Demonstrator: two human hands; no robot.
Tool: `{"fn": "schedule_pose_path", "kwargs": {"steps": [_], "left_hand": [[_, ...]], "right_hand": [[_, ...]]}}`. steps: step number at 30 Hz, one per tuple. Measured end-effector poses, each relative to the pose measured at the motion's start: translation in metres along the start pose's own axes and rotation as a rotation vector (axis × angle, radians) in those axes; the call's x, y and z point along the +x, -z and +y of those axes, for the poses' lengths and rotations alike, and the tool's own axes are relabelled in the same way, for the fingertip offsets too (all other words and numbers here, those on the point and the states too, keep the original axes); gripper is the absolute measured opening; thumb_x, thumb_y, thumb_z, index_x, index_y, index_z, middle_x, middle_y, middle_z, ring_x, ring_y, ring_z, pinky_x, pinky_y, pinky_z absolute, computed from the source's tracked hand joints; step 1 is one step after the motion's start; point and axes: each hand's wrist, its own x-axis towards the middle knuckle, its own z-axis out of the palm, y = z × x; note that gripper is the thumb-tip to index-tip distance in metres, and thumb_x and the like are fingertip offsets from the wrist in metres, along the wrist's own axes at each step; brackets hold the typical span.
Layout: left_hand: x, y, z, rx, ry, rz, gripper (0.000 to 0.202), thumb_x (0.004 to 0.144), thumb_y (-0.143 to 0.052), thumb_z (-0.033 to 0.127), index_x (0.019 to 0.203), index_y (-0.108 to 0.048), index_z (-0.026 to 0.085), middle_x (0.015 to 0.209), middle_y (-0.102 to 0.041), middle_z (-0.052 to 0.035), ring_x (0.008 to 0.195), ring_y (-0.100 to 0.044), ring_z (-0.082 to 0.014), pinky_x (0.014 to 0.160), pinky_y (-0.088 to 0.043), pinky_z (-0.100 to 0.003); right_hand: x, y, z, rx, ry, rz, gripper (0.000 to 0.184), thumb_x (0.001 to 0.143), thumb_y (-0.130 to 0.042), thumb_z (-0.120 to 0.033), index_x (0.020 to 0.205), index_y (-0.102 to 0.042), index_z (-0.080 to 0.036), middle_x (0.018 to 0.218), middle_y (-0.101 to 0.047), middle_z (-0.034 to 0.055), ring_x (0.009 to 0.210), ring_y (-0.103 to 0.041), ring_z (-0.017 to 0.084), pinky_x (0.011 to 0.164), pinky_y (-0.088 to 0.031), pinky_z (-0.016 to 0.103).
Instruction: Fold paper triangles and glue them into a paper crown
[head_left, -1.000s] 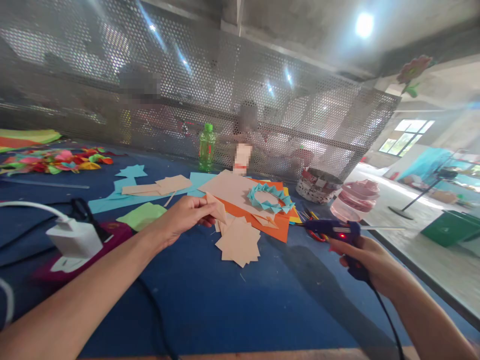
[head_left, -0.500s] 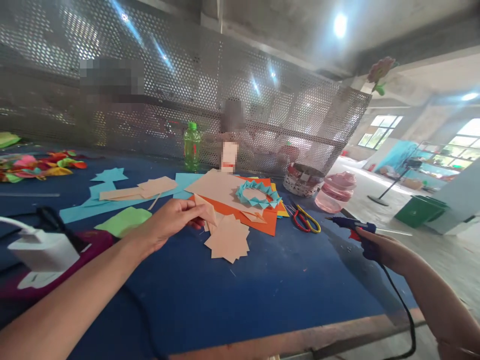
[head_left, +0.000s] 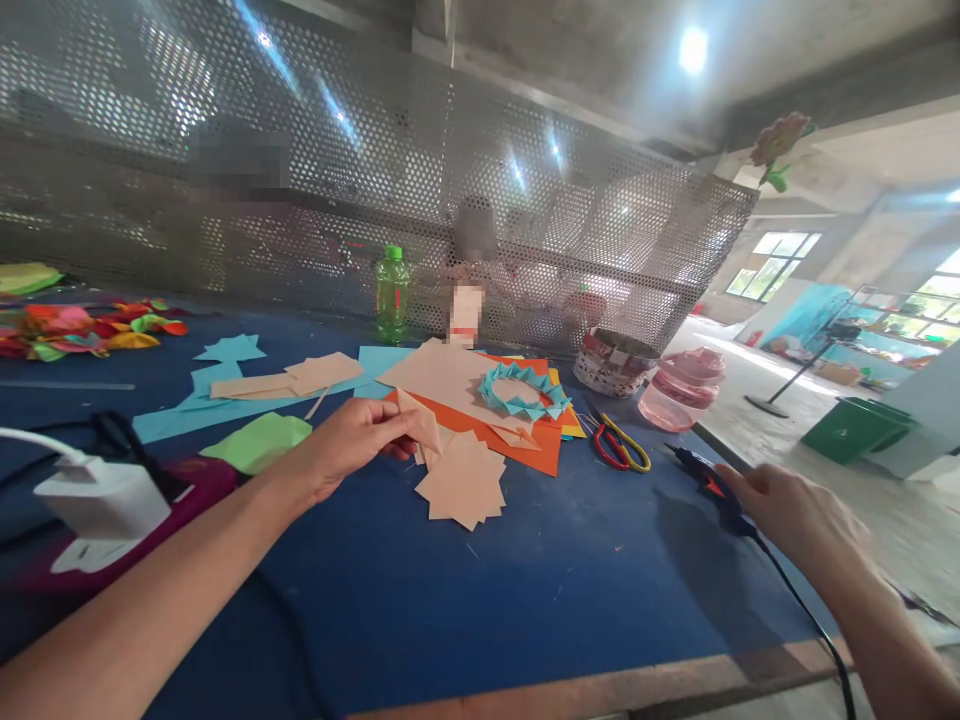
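Note:
My left hand (head_left: 352, 445) pinches a folded beige paper piece (head_left: 421, 422) just above the blue table (head_left: 480, 590). A stack of beige paper squares (head_left: 465, 482) lies right of that hand. My right hand (head_left: 795, 512) rests at the table's right edge, fingers loosely spread over the handle of a blue glue gun (head_left: 709, 485) that lies on the table. Behind the stack sit an orange sheet (head_left: 525, 448) and a blue folded paper ring (head_left: 523, 390).
Red and yellow scissors (head_left: 621, 445), a woven basket (head_left: 615, 362) and a pink lidded jar (head_left: 681, 388) stand at the right. A green bottle (head_left: 392, 292), a white charger (head_left: 101, 497) with cables, coloured paper scraps and a perforated metal screen (head_left: 375, 190) surround the area.
My right hand lowered the glue gun to the table at the right edge and loosened its grip. My left hand kept hold of the folded beige piece.

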Motion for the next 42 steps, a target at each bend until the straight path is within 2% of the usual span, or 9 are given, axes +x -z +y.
{"fn": "schedule_pose_path", "kwargs": {"steps": [2, 5, 8, 11, 18, 25, 29, 34, 42], "left_hand": [[0.002, 0.000, -0.003, 0.004, -0.009, 0.015, 0.034, 0.067, -0.072, 0.052, 0.066, -0.074, 0.019, 0.072, -0.074, -0.0069, 0.067, -0.065, -0.0175, 0.069, -0.054, -0.030], [0.003, 0.002, -0.004, -0.003, -0.002, 0.036, 0.036, 0.063, -0.075, 0.054, 0.067, -0.074, 0.018, 0.071, -0.074, -0.0073, 0.066, -0.065, -0.0179, 0.067, -0.054, -0.030], [0.002, 0.004, -0.001, -0.015, 0.021, 0.050, 0.038, 0.059, -0.077, 0.053, 0.068, -0.074, 0.017, 0.074, -0.074, -0.0076, 0.066, -0.065, -0.0170, 0.069, -0.054, -0.030], [-0.001, 0.005, 0.004, -0.007, 0.009, 0.053, 0.038, 0.062, -0.075, 0.053, 0.069, -0.074, 0.016, 0.074, -0.074, -0.0082, 0.066, -0.064, -0.0167, 0.069, -0.053, -0.030], [-0.003, 0.005, 0.005, -0.001, 0.005, 0.044, 0.032, 0.069, -0.070, 0.047, 0.072, -0.073, 0.015, 0.074, -0.074, -0.0072, 0.067, -0.064, -0.0152, 0.068, -0.051, -0.028], [-0.004, 0.011, 0.012, -0.087, -0.027, 0.127, 0.022, 0.071, -0.071, 0.038, 0.070, -0.073, 0.016, 0.069, -0.072, -0.0048, 0.064, -0.062, -0.0142, 0.066, -0.049, -0.027], [-0.010, 0.019, 0.023, -0.167, -0.108, 0.184, 0.021, 0.074, -0.071, 0.035, 0.078, -0.074, 0.015, 0.078, -0.073, -0.0055, 0.070, -0.063, -0.0143, 0.072, -0.050, -0.029], [-0.020, 0.015, 0.031, -0.156, -0.189, 0.187, 0.025, 0.076, -0.070, 0.037, 0.081, -0.073, 0.013, 0.082, -0.073, -0.0068, 0.073, -0.063, -0.0150, 0.073, -0.050, -0.029], [-0.038, -0.010, 0.031, 0.175, -0.290, -0.020, 0.028, 0.086, -0.059, 0.039, 0.078, -0.073, 0.016, 0.075, -0.073, -0.0045, 0.072, -0.066, -0.0164, 0.069, -0.052, -0.028]], "right_hand": [[-0.003, -0.011, -0.041, -0.045, 0.248, -0.121, 0.031, 0.081, -0.058, -0.055, 0.075, -0.068, -0.026, 0.074, -0.066, 0.0112, 0.064, -0.062, 0.020, 0.060, -0.040, 0.036], [0.001, -0.042, -0.108, -0.022, 0.552, -0.183, 0.031, 0.087, -0.054, -0.044, 0.099, -0.066, -0.018, 0.100, -0.067, 0.0116, 0.090, -0.063, 0.024, 0.079, -0.046, 0.037], [0.014, -0.079, -0.154, -0.074, 0.676, -0.309, 0.036, 0.086, -0.058, -0.034, 0.118, -0.061, -0.017, 0.121, -0.061, 0.0145, 0.113, -0.053, 0.029, 0.089, -0.042, 0.042], [0.023, -0.108, -0.176, -0.090, 0.711, -0.407, 0.039, 0.082, -0.064, -0.034, 0.120, -0.062, -0.022, 0.120, -0.063, 0.0117, 0.111, -0.055, 0.029, 0.086, -0.042, 0.041], [0.026, -0.136, -0.190, -0.056, 0.719, -0.406, 0.022, 0.084, -0.060, -0.027, 0.103, -0.070, -0.023, 0.107, -0.071, 0.0074, 0.107, -0.059, 0.027, 0.086, -0.037, 0.040], [0.001, -0.107, -0.211, 0.021, 0.796, -0.228, 0.022, 0.091, -0.050, -0.020, 0.101, -0.068, -0.021, 0.103, -0.071, 0.0068, 0.106, -0.058, 0.023, 0.099, -0.027, 0.042], [-0.047, -0.085, -0.220, 0.104, 1.078, -0.079, 0.019, 0.092, -0.048, -0.016, 0.094, -0.067, -0.020, 0.091, -0.071, 0.0046, 0.097, -0.059, 0.020, 0.102, -0.025, 0.042], [-0.104, -0.070, -0.215, 0.124, 1.329, -0.099, 0.023, 0.095, -0.043, -0.011, 0.096, -0.064, -0.021, 0.088, -0.070, 0.0027, 0.097, -0.059, 0.017, 0.105, -0.024, 0.044], [-0.118, -0.069, -0.192, 0.204, 1.534, 0.166, 0.015, 0.091, -0.055, -0.010, 0.091, -0.068, -0.017, 0.086, -0.074, 0.0020, 0.095, -0.062, 0.016, 0.099, -0.036, 0.040]]}}
